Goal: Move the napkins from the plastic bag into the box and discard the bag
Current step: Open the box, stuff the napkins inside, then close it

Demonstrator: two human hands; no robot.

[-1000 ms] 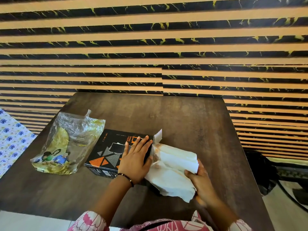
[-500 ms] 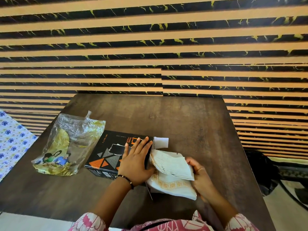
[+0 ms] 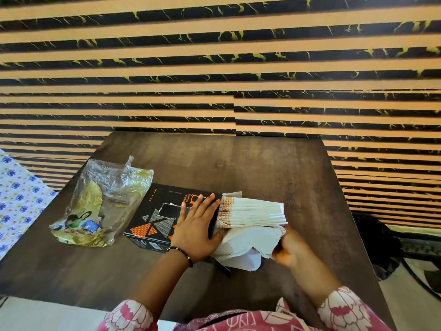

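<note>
**Loading napkins at the box's right end**

Pressing flat on the box (image 3: pixel 164 216), the left hand (image 3: pixel 195 225) lies fingers spread and grips nothing. Napkins (image 3: pixel 253 215) fan out from the box's right end, partly inside; how deep is hidden. The right hand (image 3: pixel 286 247), blurred, clasps their lower right edge. The empty bag (image 3: pixel 102 201) lies just left of the box, apart from it. Bare table (image 3: pixel 238 163) stretches behind and right of the box. A striped wall (image 3: pixel 214 68) stands beyond; patterned cloth (image 3: pixel 16 201) is cut off far left.
</note>
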